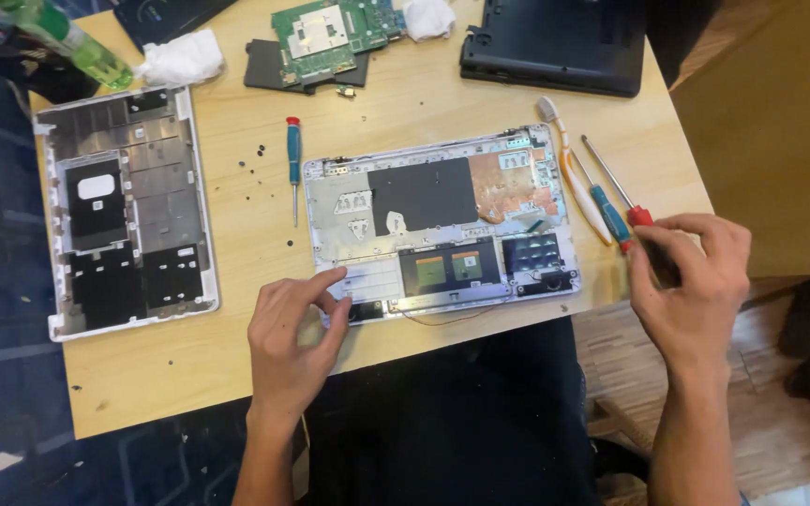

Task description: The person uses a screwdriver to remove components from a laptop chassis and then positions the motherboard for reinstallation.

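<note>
Two hands work over an opened white laptop base [442,220] lying in the middle of a wooden table [236,365]. The left hand [294,337] rests at the base's near left corner, fingers loosely curled and holding nothing, fingertips touching the edge. The right hand [691,281] is closed around the red-handled screwdriver [632,211] just off the base's right side, close to the table edge. Risk one: the base overhangs nothing, but pressure from the left fingertips could likely shift it and strain the thin wire looping out at its front edge. Risk two: several small black screws [257,159] lie loose on the bare wood near a blue screwdriver [293,159]; a sweep of the forearm could scatter them. Risk three: the screwdriver tip, swung inward, could scrape the copper-coloured sheet [508,183] or the exposed pads.
</note>
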